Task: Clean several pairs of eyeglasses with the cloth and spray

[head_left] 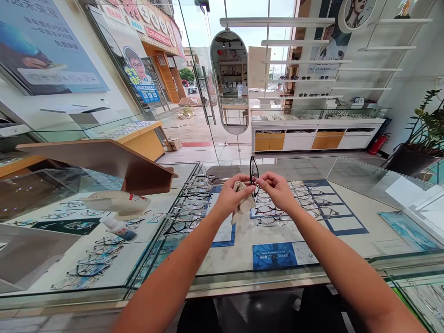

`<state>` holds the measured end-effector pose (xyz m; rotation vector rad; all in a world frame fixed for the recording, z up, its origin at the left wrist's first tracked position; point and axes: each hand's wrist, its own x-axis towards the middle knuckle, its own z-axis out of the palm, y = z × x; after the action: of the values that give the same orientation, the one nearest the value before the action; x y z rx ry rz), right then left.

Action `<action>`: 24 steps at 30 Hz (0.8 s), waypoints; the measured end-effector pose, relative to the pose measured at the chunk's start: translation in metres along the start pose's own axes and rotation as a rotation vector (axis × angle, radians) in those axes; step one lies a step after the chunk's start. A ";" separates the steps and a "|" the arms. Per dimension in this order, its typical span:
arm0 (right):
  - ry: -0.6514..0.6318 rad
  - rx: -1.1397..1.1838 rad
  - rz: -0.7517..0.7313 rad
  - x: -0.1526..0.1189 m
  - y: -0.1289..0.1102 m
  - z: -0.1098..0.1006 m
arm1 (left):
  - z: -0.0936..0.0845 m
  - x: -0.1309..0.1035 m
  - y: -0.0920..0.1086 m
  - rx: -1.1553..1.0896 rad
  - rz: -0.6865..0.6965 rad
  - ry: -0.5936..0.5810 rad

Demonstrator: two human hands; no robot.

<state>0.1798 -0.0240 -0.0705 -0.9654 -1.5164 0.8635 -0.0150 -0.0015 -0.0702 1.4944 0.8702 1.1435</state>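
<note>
A pair of black-framed eyeglasses [251,169] is held up on edge between my two hands, above the glass counter. My left hand [233,196] is closed, with a crumpled beige cloth [242,206] tucked in it and its fingers at the frame. From the other side my right hand [277,190] pinches the glasses between thumb and fingers. Below the hands, inside the display case, lie several rows of eyeglasses [274,217] on a pale surface. Part of the frame is hidden behind my fingers.
On the left counter stand a brown wooden stand [104,157], a beige spray bottle [116,203] and a small white bottle [120,229]. A blue-and-white leaflet [274,255] lies near the front edge. Beyond are an oval mirror [231,83] and a potted plant [416,143].
</note>
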 end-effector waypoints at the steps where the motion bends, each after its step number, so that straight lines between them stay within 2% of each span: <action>1: 0.000 -0.003 -0.006 0.000 -0.001 -0.001 | 0.000 0.000 0.000 -0.002 0.008 0.003; 6: 0.059 -0.096 -0.019 0.001 -0.004 -0.006 | -0.002 -0.001 0.001 0.012 0.027 0.013; 12: 0.360 -0.559 -0.034 0.001 -0.003 -0.019 | -0.004 0.000 -0.002 0.178 0.055 0.031; 15: 0.426 -0.621 -0.012 0.002 -0.005 -0.023 | -0.003 -0.001 -0.001 0.211 0.047 0.027; 18: 0.440 -0.595 -0.079 0.002 -0.003 -0.023 | 0.000 -0.004 0.002 0.257 0.069 0.027; 24: 0.372 -0.655 -0.251 0.000 0.006 -0.014 | 0.005 -0.007 0.005 0.335 0.137 0.018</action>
<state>0.1946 -0.0213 -0.0739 -1.2789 -1.5665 -0.0190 -0.0124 -0.0109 -0.0668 1.8422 1.0218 1.1511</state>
